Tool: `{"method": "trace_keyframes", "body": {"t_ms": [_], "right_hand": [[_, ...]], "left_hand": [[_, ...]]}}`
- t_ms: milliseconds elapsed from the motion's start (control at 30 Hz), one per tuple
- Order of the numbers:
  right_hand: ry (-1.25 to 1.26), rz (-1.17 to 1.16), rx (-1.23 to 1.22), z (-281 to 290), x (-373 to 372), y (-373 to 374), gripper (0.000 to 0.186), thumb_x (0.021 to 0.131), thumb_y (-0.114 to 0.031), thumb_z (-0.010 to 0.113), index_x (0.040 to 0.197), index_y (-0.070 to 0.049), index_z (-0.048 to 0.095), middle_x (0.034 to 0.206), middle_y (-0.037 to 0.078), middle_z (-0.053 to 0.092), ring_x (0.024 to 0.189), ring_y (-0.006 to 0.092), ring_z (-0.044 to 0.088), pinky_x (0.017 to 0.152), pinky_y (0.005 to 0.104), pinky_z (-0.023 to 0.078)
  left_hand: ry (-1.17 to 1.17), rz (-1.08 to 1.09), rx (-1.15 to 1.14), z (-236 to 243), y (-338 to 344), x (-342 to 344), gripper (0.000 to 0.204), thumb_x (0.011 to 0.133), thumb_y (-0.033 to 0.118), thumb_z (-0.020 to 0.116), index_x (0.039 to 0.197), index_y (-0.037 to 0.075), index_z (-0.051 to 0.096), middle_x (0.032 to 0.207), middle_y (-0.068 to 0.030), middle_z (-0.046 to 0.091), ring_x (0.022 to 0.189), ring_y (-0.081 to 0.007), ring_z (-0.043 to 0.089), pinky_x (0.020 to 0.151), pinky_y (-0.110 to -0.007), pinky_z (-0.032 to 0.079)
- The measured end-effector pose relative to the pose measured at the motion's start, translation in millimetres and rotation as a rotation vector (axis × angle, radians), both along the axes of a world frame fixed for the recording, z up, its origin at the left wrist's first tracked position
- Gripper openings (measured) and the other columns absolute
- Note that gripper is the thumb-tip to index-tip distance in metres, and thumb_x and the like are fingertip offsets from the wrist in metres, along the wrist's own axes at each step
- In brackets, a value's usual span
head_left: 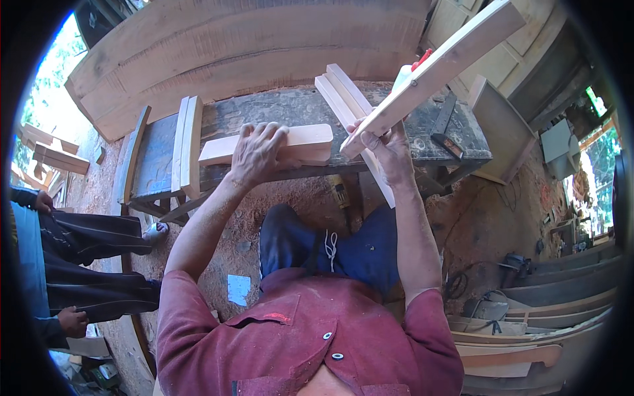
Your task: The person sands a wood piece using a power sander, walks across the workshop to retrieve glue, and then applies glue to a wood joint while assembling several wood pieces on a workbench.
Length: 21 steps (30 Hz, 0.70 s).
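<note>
My left hand (256,153) is wrapped over a short, thick wooden block (309,141) with a rounded right end, lying along the workbench's near edge. In my right hand (391,157) is the lower end of a long pale wooden board (442,69). The board slants up to the far right, raised above the bench. Under the right hand and board lies a grooved wooden length (345,96), partly hidden and reaching past the bench's near edge. Behind the board shows a white item with a red part (401,77), mostly covered, so its kind is unclear.
The dark workbench (254,105) carries upright-lying wood strips (187,145) at left and a try square (448,129) at right. Beyond it leans a large curved wooden panel (251,46). Another person (92,257) stands at left. A drill-like tool (339,191) sits below the bench.
</note>
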State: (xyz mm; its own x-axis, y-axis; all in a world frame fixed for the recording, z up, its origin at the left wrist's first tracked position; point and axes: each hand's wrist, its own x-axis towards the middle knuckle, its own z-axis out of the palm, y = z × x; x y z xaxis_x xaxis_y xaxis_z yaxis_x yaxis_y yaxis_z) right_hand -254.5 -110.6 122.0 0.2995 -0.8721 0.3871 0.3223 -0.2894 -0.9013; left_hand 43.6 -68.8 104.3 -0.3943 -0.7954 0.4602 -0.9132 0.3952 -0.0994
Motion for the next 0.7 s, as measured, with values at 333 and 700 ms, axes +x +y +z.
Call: {"method": "trace_keyframes", "body": {"t_ms": [333,700], "right_hand": [[0.066,0.072,-0.022,27,26,-5,0.057,0.095,-0.011,0.075,0.143,-0.010,0.045,0.110,0.010,0.072,0.109,0.0207,0.071,0.097,0.0376,0.057],[0.335,0.069,-0.030,-21,50,-23,0.050,0.099,-0.017,0.071,0.140,-0.006,0.045,0.117,0.012,0.070,0.114,0.0215,0.068,0.102,0.0387,0.053]], "left_hand": [[0.041,0.001,-0.016,87,-18,34,0.069,0.073,0.059,0.081,0.110,0.005,0.060,0.105,-0.0153,0.064,0.093,-0.0295,0.069,0.084,-0.046,0.057],[0.190,-0.033,-0.048,287,14,12,0.071,0.073,0.027,0.088,0.134,0.007,0.058,0.116,-0.0180,0.068,0.111,-0.0308,0.067,0.095,-0.042,0.051]]}}
